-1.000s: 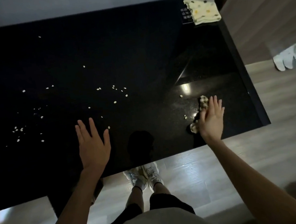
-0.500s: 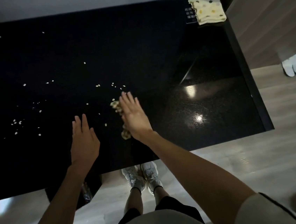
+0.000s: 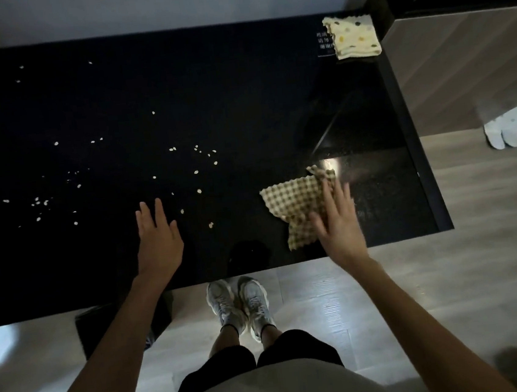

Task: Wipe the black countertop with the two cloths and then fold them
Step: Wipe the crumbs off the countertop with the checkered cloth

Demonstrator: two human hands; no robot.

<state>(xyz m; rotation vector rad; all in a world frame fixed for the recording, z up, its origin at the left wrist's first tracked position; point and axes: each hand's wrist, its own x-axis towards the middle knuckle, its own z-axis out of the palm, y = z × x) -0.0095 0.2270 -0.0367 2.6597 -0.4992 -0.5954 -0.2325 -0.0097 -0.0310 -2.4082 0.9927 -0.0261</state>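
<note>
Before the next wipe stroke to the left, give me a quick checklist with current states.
1. Right hand on the checkered cloth: ok, palm flat on its right part.
2. Cloth spread out: ok, mostly open, near corner hangs toward the counter edge.
3. Left hand out of the wipe path: not ok, it lies flat between cloth and crumbs.
4. Black countertop clean: not ok, crumbs scattered centre and left.
5. Dotted cloth ready: ok, folded at the far right corner.
</note>
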